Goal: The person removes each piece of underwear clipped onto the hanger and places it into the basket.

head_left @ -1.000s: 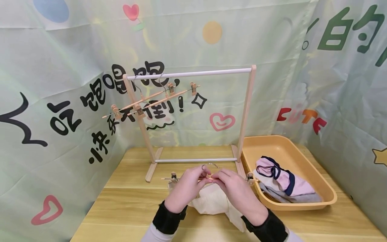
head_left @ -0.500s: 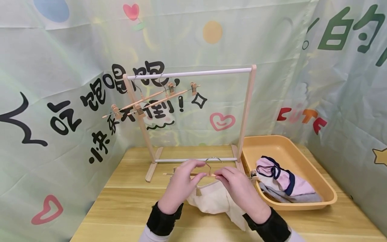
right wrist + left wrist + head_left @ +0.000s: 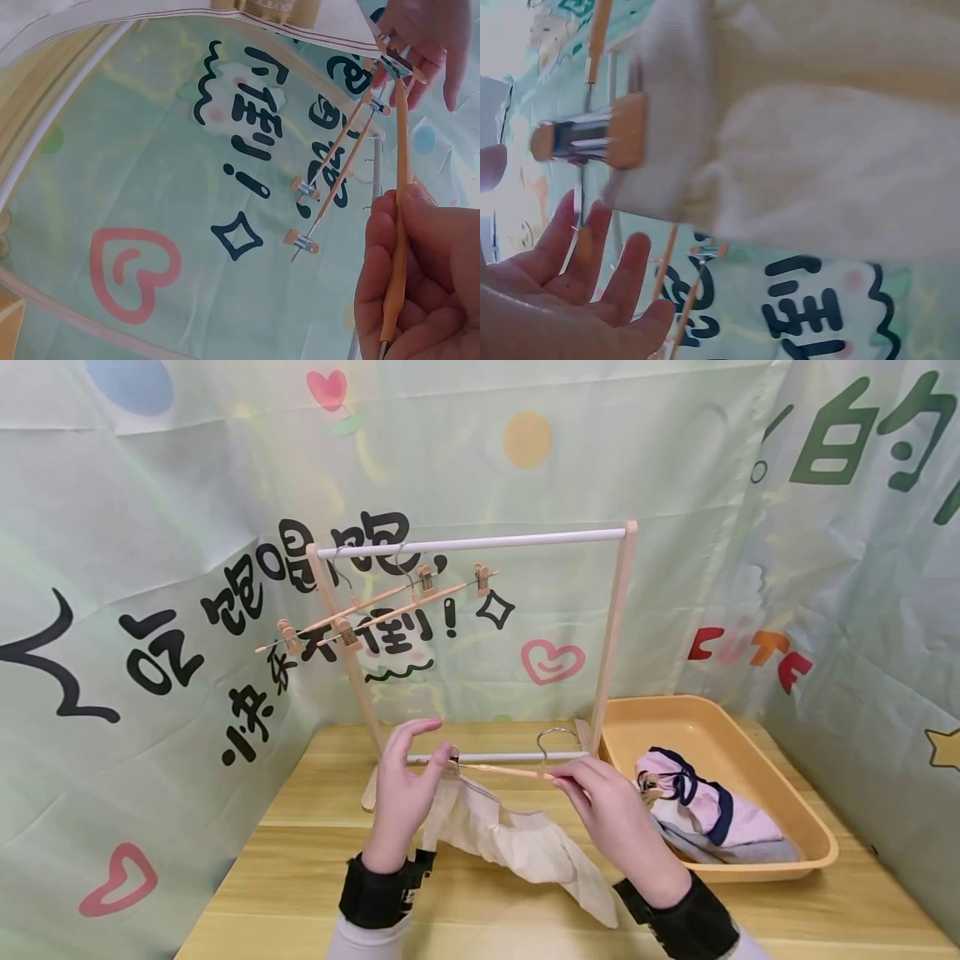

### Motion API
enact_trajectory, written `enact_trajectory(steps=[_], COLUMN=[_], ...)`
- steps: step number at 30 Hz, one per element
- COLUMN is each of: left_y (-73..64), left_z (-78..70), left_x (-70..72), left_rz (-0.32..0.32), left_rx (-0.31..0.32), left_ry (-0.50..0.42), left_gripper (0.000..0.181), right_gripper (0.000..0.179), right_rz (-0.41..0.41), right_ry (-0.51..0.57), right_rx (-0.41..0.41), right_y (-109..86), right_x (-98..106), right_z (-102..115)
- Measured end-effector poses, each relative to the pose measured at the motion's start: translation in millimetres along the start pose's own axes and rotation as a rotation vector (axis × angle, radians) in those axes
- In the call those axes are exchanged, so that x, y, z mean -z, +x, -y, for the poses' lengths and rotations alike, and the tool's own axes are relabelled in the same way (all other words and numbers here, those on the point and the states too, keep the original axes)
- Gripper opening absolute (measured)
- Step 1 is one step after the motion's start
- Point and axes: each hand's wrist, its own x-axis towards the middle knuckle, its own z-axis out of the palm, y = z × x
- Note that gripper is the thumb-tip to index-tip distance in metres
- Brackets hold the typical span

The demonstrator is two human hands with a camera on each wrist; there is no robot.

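My right hand (image 3: 611, 814) pinches the wooden bar of a clip hanger (image 3: 506, 771) just right of its metal hook, thumb against fingers. From the hanger drapes a cream cloth garment (image 3: 517, 852), held at its waistband by a clip (image 3: 626, 131) that shows close up in the left wrist view. My left hand (image 3: 401, 785) is raised at the hanger's left end, fingers apart and loosely bent around the clip's area, gripping nothing. The right wrist view shows the bar lying across the right fingers (image 3: 379, 247).
Behind stands a wooden rack with a white top rail (image 3: 517, 539). Two bare clip hangers (image 3: 412, 604) hang on its left part. At the right, an orange tray (image 3: 813, 852) holds a pink garment with navy trim (image 3: 738, 818) and grey cloth.
My left hand has left the middle of the hanger and moved left to its end, fingers spreading. The hanger has risen and tilted, with the garment lifting and showing more; my right hand shifted right.
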Motion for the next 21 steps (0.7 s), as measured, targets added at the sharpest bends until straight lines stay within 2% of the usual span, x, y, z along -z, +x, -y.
enact_trajectory(steps=[7, 11, 21], left_y=[4.2, 4.1, 3.9], left_z=[-29.0, -30.7, -24.3], left_x=[7.6, 7.6, 5.5], left_rz=[0.126, 0.163, 0.170], left_rx=[0.139, 0.186, 0.229], left_ry=[-0.061, -0.100, -0.210], left_gripper=[0.028, 0.029, 0.027], right_gripper=[0.018, 0.018, 0.018], right_rz=[-0.011, -0.020, -0.031], right_ry=[0.025, 0.034, 0.019], right_rx=[-0.002, -0.015, -0.018], right_y=[1.4, 2.0, 2.6], right_x=[3, 4, 4], right_z=[-1, -1, 0])
